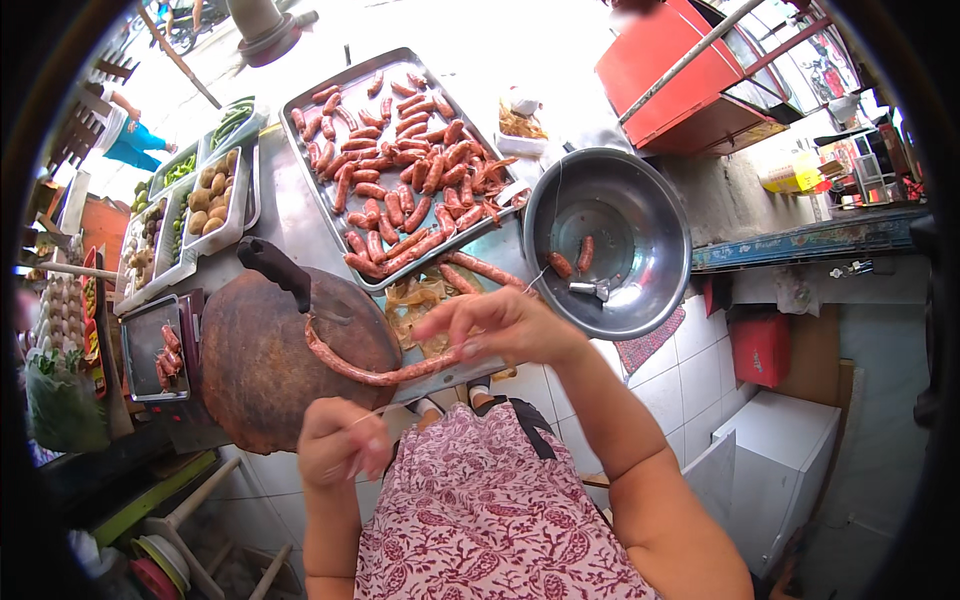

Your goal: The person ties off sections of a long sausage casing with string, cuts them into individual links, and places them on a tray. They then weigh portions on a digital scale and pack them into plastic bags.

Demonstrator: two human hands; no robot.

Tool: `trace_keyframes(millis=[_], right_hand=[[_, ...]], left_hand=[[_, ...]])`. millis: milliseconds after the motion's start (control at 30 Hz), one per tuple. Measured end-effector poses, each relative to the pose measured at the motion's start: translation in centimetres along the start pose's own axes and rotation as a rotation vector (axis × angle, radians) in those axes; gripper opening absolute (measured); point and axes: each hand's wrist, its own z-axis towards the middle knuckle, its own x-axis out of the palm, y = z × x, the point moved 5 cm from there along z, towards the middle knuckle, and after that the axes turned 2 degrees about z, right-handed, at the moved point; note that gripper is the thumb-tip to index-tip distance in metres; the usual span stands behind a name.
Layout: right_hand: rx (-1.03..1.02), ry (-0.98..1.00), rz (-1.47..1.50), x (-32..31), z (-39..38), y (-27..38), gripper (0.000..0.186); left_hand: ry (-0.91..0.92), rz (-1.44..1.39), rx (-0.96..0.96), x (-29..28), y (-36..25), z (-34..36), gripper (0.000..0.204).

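Note:
A long raw sausage (375, 376) curves across the near side of the round wooden chopping block (260, 370). My right hand (515, 328) pinches its right end, index finger partly stretched out. Lower left, my left hand (345, 440) is closed on a thin pale string (392, 404), which runs toward the sausage's right end. Behind the sausage's left tip, a black-handled knife (275, 272) lies on the block. More lengths of sausage (487, 268) lie beyond my right hand, by crumpled brownish wrapping (408, 302).
A metal tray (290, 160) full of short tied sausages stands ahead. To its right, a steel bowl (655, 225) holds two links and a small metal piece. Vegetable tubs (235, 215) and a scale with sausages (150, 388) stand left; a red cabinet (655, 75) is far right.

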Motion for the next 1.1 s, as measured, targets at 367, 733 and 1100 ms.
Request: trace_keyframes(millis=[367, 733, 1100], right_hand=[[-0.372, -0.009, 0.026, -6.2, -0.2, 17.0, 0.010], [0.009, -0.400, -0.766, -2.1, 1.8, 2.0, 0.033], [0.225, -0.438, -0.014, 0.3, -2.4, -4.8, 0.008]], left_hand=[[0.305, -0.466, 0.566, 6.2, -9.7, 0.8, 0.017], [-0.319, 0.161, 0.361, 0.7, 4.1, 5.7, 0.019], [-0.402, -0.038, 0.250, -2.1, 9.1, 7.4, 0.028]])
